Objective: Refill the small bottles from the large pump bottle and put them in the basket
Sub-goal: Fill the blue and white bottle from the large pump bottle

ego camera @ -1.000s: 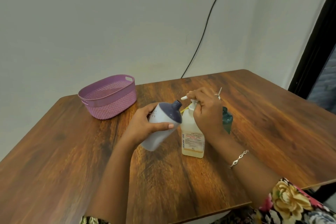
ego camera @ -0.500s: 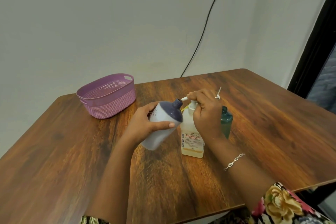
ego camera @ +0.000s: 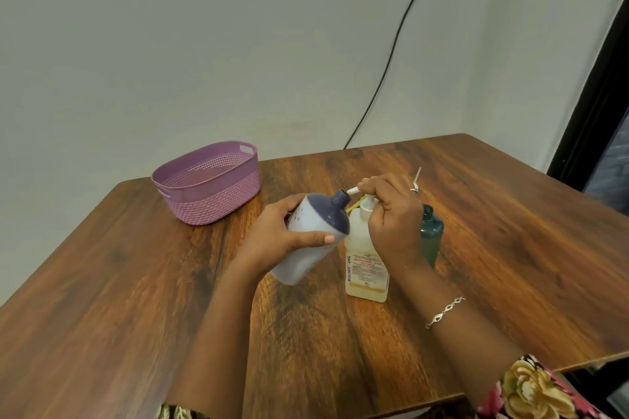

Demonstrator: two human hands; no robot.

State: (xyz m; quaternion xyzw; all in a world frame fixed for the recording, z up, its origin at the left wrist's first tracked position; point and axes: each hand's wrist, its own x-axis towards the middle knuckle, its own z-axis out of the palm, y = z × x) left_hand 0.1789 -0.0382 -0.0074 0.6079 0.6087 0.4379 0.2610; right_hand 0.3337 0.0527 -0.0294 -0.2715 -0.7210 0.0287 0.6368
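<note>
A brown wooden table (ego camera: 102, 316) lies under both hands, and a black cable (ego camera: 391, 54) runs down the pale wall beyond them. The purple basket (ego camera: 218, 201) stands well apart from the left hand (ego camera: 275, 238), farther out and off to its outer side, near the table's back edge; nothing shows inside it from this angle. The left hand grasps a white bottle with a navy top (ego camera: 316, 218), fingers wrapped behind the body and thumb laid across the front. The bottle is tilted, its open neck pointing toward the right hand (ego camera: 394, 221). Whether its base touches the table cannot be told. Directly beneath the right hand stands the large pump bottle (ego camera: 366, 269), upright, pale yellow with a printed label. The right hand's fingers are curled over the pump head and grip it from above. The white nozzle (ego camera: 353, 190) sticks out from under those fingers toward the left hand, and its tip meets the mouth of the tilted bottle. No liquid can be made out. Just beside the right hand, on its outer side, a dark green bottle (ego camera: 431, 235) stands upright, partly hidden by the hand. A flowered sleeve (ego camera: 531, 388) covers the right forearm near the lower edge, a silver bracelet (ego camera: 444, 311) circles that wrist, and a ring (ego camera: 414, 189) sits on one finger.
</note>
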